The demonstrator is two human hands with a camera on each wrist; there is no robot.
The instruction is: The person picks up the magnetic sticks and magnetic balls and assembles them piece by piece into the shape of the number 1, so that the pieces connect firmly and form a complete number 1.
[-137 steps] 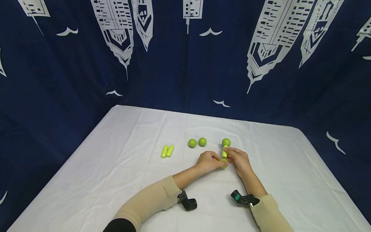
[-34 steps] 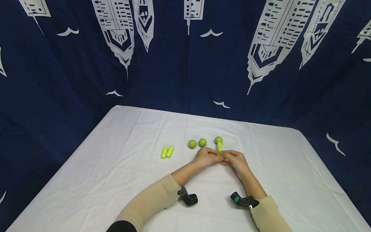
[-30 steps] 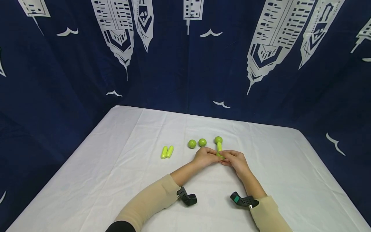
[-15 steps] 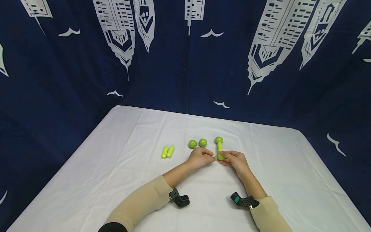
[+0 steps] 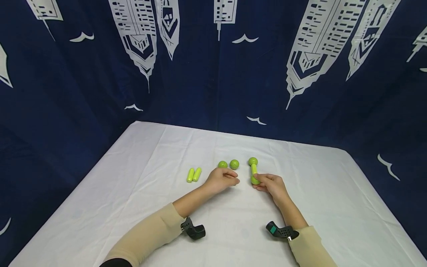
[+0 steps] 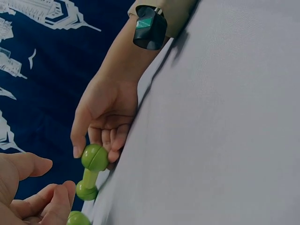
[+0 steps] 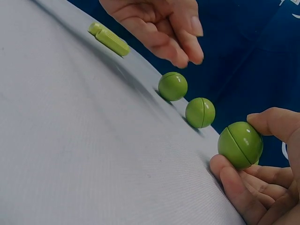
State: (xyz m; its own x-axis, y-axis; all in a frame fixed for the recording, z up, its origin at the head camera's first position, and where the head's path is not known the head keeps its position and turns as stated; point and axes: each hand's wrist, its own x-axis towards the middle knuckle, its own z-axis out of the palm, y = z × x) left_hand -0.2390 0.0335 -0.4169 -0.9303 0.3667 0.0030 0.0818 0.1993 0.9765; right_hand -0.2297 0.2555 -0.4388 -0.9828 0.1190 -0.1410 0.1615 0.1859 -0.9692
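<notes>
In the head view my right hand (image 5: 271, 186) pinches the near ball of a green toy dumbbell (image 5: 254, 169), two balls joined by a short stick, lying on the cloth. Up close in the right wrist view, that ball (image 7: 240, 145) sits between thumb and fingers and hides most of the stick. My left hand (image 5: 218, 181) holds nothing; its fingers are loosely bent, with a gap between thumb and fingers. It hovers left of the dumbbell, just in front of two loose green balls (image 5: 234, 164), and partly covers the left one (image 5: 222, 164).
Two yellow-green sticks (image 5: 193, 175) lie side by side left of my left hand. A white cloth (image 5: 160, 230) covers the table, and a dark blue printed curtain (image 5: 200, 81) hangs behind it. Black wrist cameras (image 5: 195, 230) are strapped on both forearms.
A ball was brought to the stick's near end, forming a dumbbell, which shifted slightly left. My left hand then let go and drew back leftward; my right hand stayed on the near ball.
</notes>
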